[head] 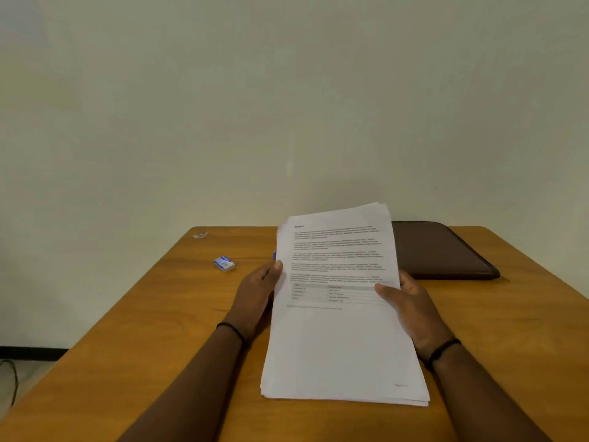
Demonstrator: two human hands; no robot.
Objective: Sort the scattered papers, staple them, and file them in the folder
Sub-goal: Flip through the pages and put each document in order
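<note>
Both hands hold a stack of papers [341, 314] above the desk [159, 330], its lower edge near or on the desktop, though which cannot be told. The left hand [258, 298] grips the stack's left edge, thumb on the front and fingers curled behind. The right hand [411, 304] grips the right edge, thumb laid across the printed top sheet, fingers hidden behind the pages. The sheets lie roughly squared, with slight offsets showing at the bottom corners. A dark brown folder [439, 250] lies closed at the desk's far right, partly behind the stack. A small blue box [224, 263] sits to the left, well apart from the hands. A blue object [274, 255] peeks out at the stack's left edge; what it is cannot be told.
</note>
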